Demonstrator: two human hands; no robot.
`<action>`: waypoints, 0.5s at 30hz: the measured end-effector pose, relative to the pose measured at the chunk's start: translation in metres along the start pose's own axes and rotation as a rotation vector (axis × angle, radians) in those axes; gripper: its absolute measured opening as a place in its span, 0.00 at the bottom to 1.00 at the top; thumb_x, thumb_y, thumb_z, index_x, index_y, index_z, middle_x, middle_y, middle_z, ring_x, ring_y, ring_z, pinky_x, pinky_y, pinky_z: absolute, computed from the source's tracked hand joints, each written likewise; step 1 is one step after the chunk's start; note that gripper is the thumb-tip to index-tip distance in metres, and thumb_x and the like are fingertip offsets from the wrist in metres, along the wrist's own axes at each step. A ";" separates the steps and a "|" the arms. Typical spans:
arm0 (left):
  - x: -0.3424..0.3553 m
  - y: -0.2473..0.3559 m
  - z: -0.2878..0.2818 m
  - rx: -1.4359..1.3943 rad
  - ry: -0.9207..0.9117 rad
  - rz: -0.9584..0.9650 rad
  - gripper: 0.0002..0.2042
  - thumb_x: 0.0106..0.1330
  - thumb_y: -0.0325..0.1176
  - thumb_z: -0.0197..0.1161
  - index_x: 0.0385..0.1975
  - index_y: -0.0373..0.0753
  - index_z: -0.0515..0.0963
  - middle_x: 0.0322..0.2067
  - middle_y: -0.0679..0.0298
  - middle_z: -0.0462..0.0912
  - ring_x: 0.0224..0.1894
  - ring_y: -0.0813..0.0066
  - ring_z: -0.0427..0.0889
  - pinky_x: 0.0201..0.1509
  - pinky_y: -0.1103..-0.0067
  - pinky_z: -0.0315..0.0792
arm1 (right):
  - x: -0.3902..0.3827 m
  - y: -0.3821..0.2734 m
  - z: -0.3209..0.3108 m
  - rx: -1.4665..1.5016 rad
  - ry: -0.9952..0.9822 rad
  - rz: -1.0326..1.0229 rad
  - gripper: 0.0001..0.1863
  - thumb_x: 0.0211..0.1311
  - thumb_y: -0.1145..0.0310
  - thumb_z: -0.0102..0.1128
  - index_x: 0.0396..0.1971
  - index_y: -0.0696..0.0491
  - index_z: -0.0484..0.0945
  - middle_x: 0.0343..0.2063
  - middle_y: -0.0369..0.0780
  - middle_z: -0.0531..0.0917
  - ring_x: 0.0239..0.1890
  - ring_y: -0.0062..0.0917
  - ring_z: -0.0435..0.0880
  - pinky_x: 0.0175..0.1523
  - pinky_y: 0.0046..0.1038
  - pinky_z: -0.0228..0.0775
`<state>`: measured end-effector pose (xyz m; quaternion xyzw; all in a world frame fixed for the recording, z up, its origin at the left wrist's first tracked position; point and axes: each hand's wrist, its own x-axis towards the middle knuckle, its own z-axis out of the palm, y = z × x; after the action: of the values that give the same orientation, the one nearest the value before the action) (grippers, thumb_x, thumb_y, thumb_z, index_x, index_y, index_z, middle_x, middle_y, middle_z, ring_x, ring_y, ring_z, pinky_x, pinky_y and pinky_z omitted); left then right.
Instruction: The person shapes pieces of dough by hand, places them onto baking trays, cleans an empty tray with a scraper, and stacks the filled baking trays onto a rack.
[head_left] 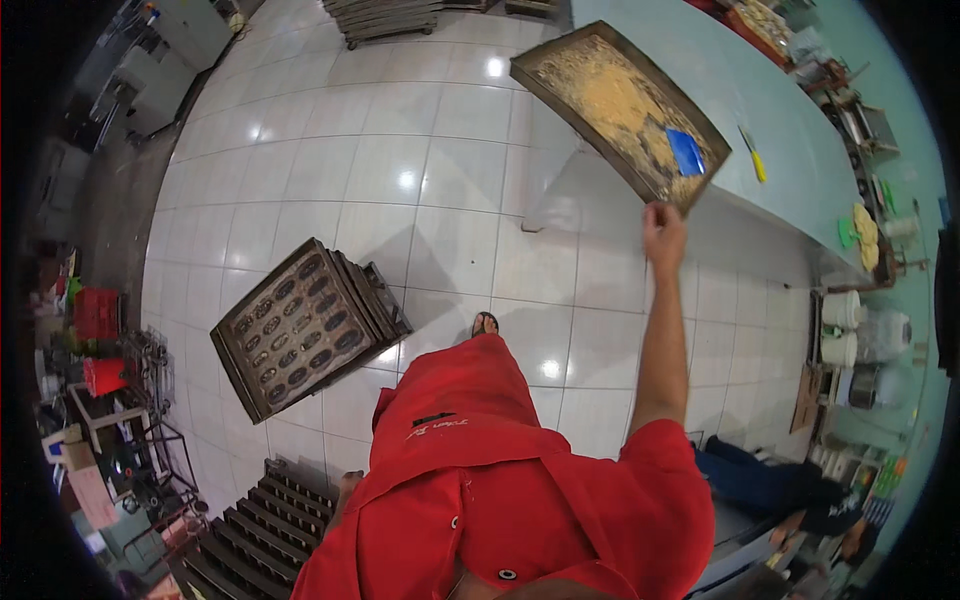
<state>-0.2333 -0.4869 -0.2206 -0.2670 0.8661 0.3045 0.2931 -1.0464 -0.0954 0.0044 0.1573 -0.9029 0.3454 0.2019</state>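
Observation:
My right hand point(664, 236) is stretched out ahead, its fingers closed at the near corner of a dark rectangular baking tray point(612, 153). The tray rests partly on the pale worktop point(745, 120), with one side over its edge. Yellowish crumbs point(610, 92) cover its bottom, and a flat blue scraper point(686, 152) lies on them near my hand. To the right, a knife with a yellow handle point(758, 166) lies on the worktop. At my left side only a small patch of skin point(349, 484) shows beyond the red sleeve; the fingers of my left hand cannot be made out.
A stack of dark moulded baking pans point(300, 330) stands to my left. Behind it is a slatted dark rack point(265, 525). Another person point(780, 490) is at the lower right. White buckets point(840, 330) stand by the right wall. Red crates point(97, 313) are far left.

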 end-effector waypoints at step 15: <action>0.013 0.186 -0.071 -1.106 0.460 -0.860 0.13 0.70 0.38 0.57 0.48 0.38 0.75 0.35 0.65 0.82 0.30 0.76 0.81 0.26 0.81 0.69 | 0.237 0.238 0.059 -0.669 -0.611 0.519 0.66 0.24 0.48 0.86 0.64 0.66 0.59 0.52 0.52 0.81 0.54 0.41 0.82 0.58 0.40 0.74</action>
<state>-0.3860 -0.4145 -0.1150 -0.7489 0.4445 0.4911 0.0203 -1.3683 -0.0012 -0.0567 -0.0512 -0.9909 0.0149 -0.1237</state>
